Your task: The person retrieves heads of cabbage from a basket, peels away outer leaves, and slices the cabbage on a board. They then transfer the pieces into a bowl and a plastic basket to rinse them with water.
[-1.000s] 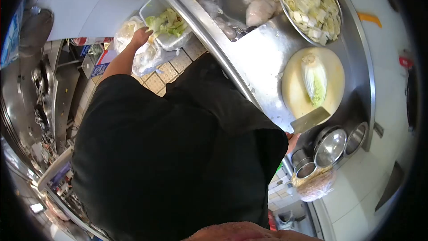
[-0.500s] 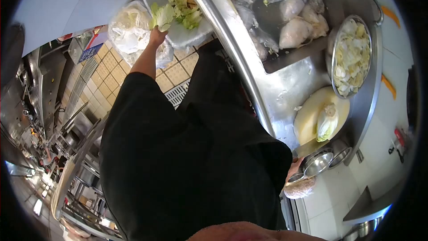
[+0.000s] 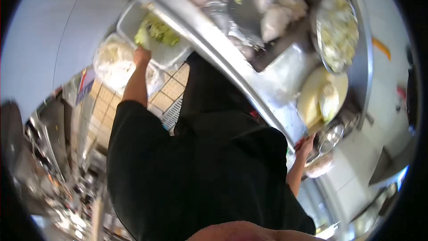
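Observation:
My left hand point(image 3: 141, 56) reaches over the edge of a lined waste bin point(image 3: 127, 18), its fingers closed on a pale green cabbage leaf point(image 3: 141, 37). More green leaves point(image 3: 161, 32) lie inside that bin. Beside the counter's front edge, my right hand point(image 3: 305, 144) is wrapped round the handle of a knife, whose blade point(image 3: 317, 128) shows beside the round cutting board point(image 3: 309, 100). On the board rests a trimmed napa cabbage point(image 3: 329, 102), lying on its side. Motion blurs both hands somewhat.
A metal bowl of chopped cabbage point(image 3: 337, 35) stands past the board. The sink point(image 3: 281, 58) holds whole poultry point(image 3: 276, 21) and plastic bags. Steel bowls point(image 3: 331, 137) sit right of the board. A filled plastic bag point(image 3: 113, 64) touches the bin on the tiled floor.
The view has turned and shifted. My right hand, mostly hidden by the sleeve before, now shows with its forearm. My left hand, with the leaf, is lower against the bin.

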{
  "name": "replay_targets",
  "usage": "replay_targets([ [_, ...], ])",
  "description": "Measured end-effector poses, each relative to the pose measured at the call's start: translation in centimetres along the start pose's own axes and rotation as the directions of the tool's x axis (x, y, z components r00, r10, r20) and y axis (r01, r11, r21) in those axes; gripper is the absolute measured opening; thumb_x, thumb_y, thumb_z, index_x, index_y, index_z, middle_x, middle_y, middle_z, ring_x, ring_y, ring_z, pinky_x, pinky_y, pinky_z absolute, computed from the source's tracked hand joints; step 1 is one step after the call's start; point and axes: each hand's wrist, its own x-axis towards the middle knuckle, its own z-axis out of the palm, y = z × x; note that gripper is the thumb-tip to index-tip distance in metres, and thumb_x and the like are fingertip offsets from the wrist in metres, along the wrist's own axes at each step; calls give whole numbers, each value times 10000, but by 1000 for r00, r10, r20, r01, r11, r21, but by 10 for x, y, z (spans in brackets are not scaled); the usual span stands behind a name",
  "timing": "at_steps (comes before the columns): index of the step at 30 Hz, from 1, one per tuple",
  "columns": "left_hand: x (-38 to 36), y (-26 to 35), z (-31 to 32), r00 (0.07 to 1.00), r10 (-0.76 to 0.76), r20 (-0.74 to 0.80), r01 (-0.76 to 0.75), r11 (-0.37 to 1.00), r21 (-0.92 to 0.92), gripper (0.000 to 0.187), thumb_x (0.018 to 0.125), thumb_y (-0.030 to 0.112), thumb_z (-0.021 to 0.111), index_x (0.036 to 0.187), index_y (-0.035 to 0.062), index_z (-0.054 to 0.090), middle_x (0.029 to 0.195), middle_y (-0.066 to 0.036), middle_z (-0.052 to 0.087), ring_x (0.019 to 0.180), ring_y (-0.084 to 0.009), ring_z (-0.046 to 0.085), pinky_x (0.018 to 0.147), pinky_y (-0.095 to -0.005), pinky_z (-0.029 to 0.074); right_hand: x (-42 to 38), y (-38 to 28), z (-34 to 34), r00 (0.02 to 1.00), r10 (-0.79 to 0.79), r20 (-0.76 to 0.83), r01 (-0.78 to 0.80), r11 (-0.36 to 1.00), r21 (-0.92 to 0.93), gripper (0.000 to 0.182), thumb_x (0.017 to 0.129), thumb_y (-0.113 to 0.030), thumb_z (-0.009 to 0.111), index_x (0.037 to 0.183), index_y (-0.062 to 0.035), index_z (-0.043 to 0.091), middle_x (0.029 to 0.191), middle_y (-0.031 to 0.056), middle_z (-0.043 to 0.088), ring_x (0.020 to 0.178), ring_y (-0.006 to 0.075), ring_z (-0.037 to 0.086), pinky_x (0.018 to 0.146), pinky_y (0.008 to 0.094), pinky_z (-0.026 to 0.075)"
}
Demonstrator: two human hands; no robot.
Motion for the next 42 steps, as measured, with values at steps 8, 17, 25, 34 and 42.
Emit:
replay_targets([
  [8,-157,127,-172,520,639,567,-667,718,-197,604,853,435,725,1216,-37,623,1033,-233,703,998,-315,677,836,-417,511,-4,-2,-24,970,-96,223,48,976,211,402,996,-476,527,896,-90,474,602,30,481,405,154,469,353,307,390],
  [17,-377,392,-89,-212,945,247,-920,-108,-377,313,927,83,589,1232,18,615,1032,-137,706,875,-190,683,761,-341,554,24,43,-46,910,-262,322,126,914,386,241,939,-250,682,962,-64,531,626,10,513,448,116,486,395,277,421],
  [25,-359,388,-119,486,864,135,-457,120,881,890,769,174,727,1538,121,281,1477,-266,431,1358,-415,439,1048,-651,365,33,59,-51,890,-246,385,23,865,500,297,943,-237,655,1130,-28,558,637,16,517,462,109,486,418,276,437],
  [34,-543,498,-82,-433,890,144,-864,-456,216,910,703,180,812,1485,65,361,1447,-193,449,1301,-390,468,1006,-461,468,24,62,-59,867,-306,392,-30,754,656,304,922,-161,659,1151,7,548,680,27,527,480,102,503,413,272,437],
  [42,-570,555,-3,-427,881,205,-802,-473,365,1018,589,260,872,1456,82,369,1461,-172,425,1375,-391,370,1059,-574,404,23,72,-74,881,-294,372,40,828,559,327,943,-211,637,1176,-2,544,641,22,497,444,104,470,375,287,400],
])
